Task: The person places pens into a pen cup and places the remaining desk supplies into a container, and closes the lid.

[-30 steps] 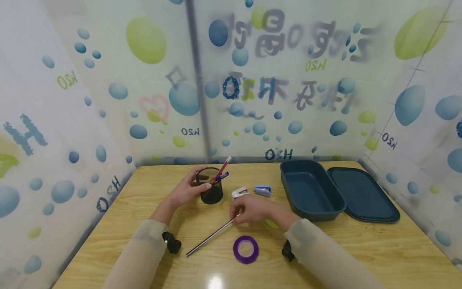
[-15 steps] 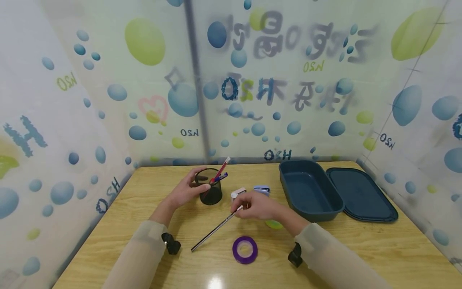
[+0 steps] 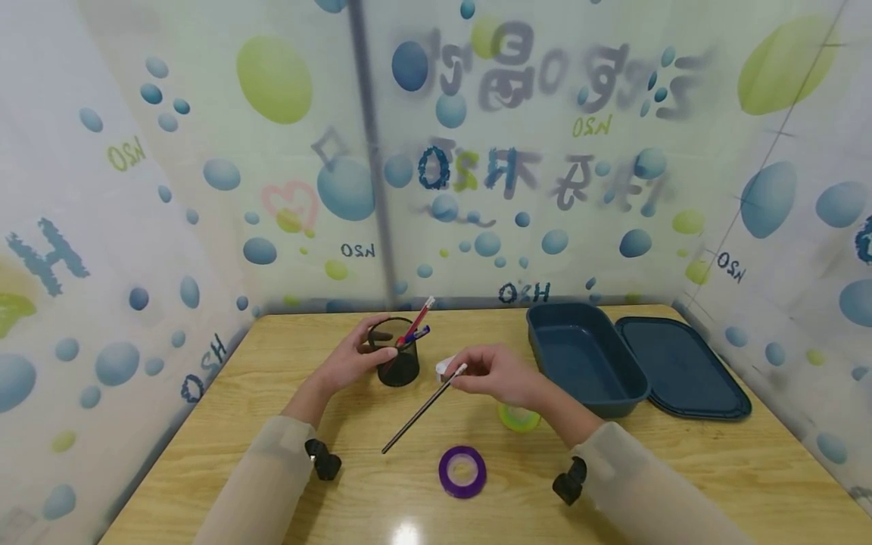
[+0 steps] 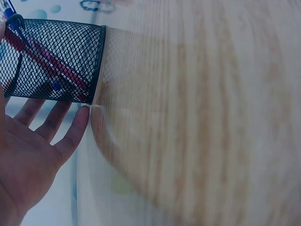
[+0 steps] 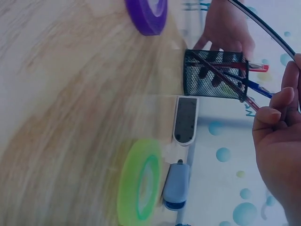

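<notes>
My left hand (image 3: 346, 362) grips a black mesh pen holder (image 3: 402, 371) at the back of the table, thumb on the near side. Out of its top lean a red pencil (image 3: 420, 315) and a blue pen (image 3: 421, 332). In the left wrist view the mesh wall (image 4: 70, 42) shows pens inside, and fingers reach along its far side. Between thumb and fingers my right hand (image 3: 502, 376) pinches a dark striped pencil (image 3: 417, 415) near its white end. The pencil slants down to the left, above the table. In the right wrist view it runs off the top.
A purple tape roll (image 3: 445, 471) lies in front; a yellow-green tape roll (image 3: 505, 418) lies below my right wrist. A white stapler (image 5: 186, 120) and a blue stapler (image 5: 176, 186) stand behind my right hand. A dark blue bin (image 3: 586, 344) and its lid (image 3: 688, 367) occupy the right.
My right hand has lifted the pencil off the table and moved it up and rightward. The yellow-green tape shows more; the blue stapler is now hidden in the head view. My left hand stays put.
</notes>
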Demonstrator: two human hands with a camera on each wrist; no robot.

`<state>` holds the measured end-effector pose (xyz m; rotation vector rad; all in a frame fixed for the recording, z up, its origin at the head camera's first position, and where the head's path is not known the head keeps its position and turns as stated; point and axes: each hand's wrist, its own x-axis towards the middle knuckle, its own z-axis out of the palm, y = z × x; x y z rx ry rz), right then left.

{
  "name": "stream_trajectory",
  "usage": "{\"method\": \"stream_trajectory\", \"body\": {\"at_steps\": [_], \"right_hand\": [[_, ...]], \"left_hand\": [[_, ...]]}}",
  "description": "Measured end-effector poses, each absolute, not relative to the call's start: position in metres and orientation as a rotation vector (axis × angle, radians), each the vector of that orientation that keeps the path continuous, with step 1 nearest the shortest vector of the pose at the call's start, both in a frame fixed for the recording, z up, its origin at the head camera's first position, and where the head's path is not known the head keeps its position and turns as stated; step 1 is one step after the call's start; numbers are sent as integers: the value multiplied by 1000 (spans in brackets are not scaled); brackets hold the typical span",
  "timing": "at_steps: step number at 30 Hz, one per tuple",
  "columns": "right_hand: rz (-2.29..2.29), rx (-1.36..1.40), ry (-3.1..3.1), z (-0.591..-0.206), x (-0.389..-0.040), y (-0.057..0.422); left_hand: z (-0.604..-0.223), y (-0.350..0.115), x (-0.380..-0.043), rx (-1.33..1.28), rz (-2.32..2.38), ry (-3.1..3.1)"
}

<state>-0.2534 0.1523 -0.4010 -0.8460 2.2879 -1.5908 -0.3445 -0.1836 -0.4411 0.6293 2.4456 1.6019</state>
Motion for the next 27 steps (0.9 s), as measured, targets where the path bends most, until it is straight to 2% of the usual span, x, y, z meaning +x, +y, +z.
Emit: {"method": "stream_trajectory", "body": {"at_steps": [9, 27], "right_hand": [[-1689, -709, 2394, -378, -249, 166], [-1907, -876, 2594, -332, -259, 172]], "left_hand": [[-442, -184, -346, 629, 1598, 2449], [-441, -183, -344, 603, 1592, 2466]]}}
